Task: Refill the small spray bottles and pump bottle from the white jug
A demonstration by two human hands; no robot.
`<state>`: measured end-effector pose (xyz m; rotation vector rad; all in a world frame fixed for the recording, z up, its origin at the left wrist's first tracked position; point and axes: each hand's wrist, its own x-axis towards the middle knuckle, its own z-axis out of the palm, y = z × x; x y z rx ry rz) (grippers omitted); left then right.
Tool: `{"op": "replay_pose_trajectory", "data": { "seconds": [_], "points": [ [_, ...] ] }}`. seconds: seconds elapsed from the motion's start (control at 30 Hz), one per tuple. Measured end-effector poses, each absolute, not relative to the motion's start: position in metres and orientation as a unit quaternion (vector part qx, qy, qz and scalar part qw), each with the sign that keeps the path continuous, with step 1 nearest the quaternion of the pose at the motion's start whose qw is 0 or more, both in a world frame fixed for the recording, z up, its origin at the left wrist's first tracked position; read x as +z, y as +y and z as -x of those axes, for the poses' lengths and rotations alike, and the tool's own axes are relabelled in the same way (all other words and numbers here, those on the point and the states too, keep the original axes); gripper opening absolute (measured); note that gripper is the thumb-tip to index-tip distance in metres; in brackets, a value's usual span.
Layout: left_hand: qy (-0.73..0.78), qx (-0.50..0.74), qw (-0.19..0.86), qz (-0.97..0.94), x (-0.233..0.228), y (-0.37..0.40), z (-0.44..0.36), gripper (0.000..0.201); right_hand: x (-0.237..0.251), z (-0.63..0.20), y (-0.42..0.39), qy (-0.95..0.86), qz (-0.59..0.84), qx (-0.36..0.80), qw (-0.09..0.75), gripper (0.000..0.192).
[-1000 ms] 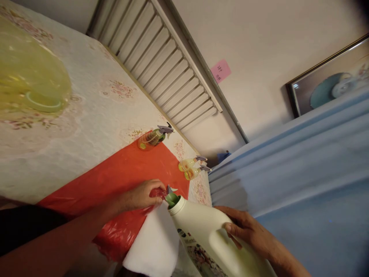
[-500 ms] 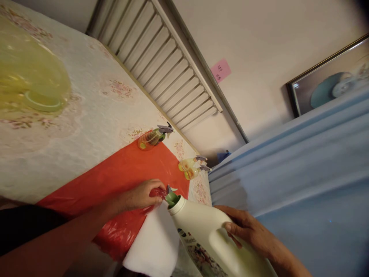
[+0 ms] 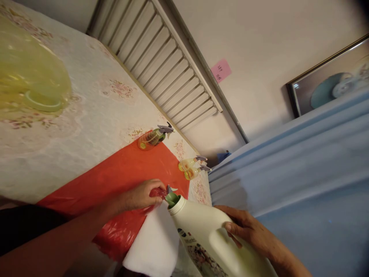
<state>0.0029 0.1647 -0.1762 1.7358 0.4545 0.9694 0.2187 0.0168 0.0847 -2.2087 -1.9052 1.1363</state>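
While the right hand (image 3: 248, 231) grips the handle of one white jug (image 3: 213, 238), its long axis tilts up-left so the mouth meets a green funnel (image 3: 172, 199) at the near edge of the surface (image 3: 86, 115). Closed around a small bottle (image 3: 157, 192) beneath the funnel, the left hand (image 3: 142, 196) is the nearer one. Farther along the red sheet (image 3: 127, 169) stand three spray bottles: one (image 3: 152, 137) alone, two (image 3: 191, 168) paired. One white cloth (image 3: 155, 242) lies below.

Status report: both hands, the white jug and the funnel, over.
Left hand grips small bottle under green funnel. Right hand holds tilted white jug, mouth at funnel. Three spray bottles stand apart, none blocking.
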Motion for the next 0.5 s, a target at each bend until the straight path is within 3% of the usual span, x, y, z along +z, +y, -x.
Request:
{"op": "replay_pose_trajectory", "data": {
  "seconds": [0.5],
  "points": [
    [0.187, 0.405, 0.531, -0.721, -0.1741, 0.1648, -0.0023, 0.023, 0.0853, -0.217, 0.0163, -0.608, 0.709, 0.358, 0.013, 0.062]
  ]
}}
